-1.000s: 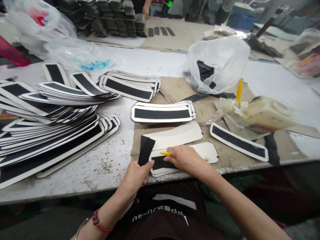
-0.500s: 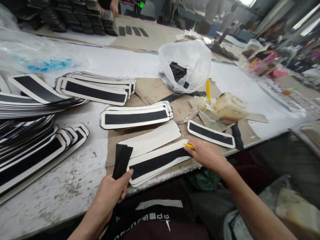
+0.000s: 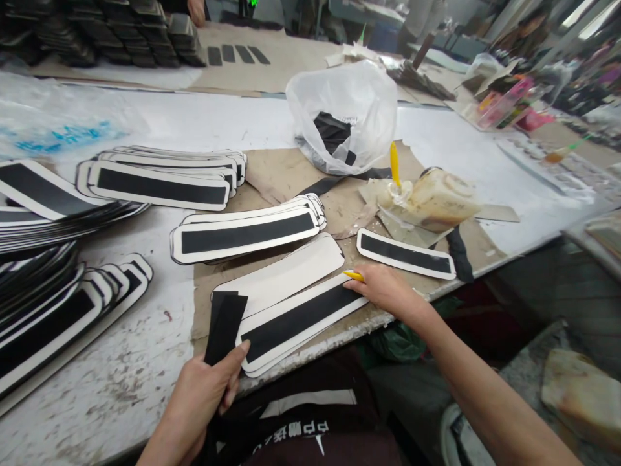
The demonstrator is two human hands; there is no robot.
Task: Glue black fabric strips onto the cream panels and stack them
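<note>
My left hand (image 3: 208,385) is closed on several black strips (image 3: 224,330) that stick up from it, its thumb pressing the left end of a white rounded panel (image 3: 286,346). A longer black strip (image 3: 303,309) lies along the middle of that panel. At the panel's right end my right hand (image 3: 385,288) is closed around a yellow pointed tool (image 3: 354,276), its fingers resting on the strip's end. Whether the tool is a stick or a spatula I cannot tell. Just behind lies a plain white panel (image 3: 286,268).
Stacks of panels with black strips (image 3: 247,234) stand behind and to the left. A smaller panel (image 3: 406,254) lies at the right. Further back are a plastic bag (image 3: 373,103) with black pieces and a stained glue container (image 3: 444,197) beside an upright yellow handle (image 3: 394,165).
The black strip's right part, angled upward before, now lies straight along the panel. My right hand has come slightly toward me with the yellow tool. The whole view has shifted a little.
</note>
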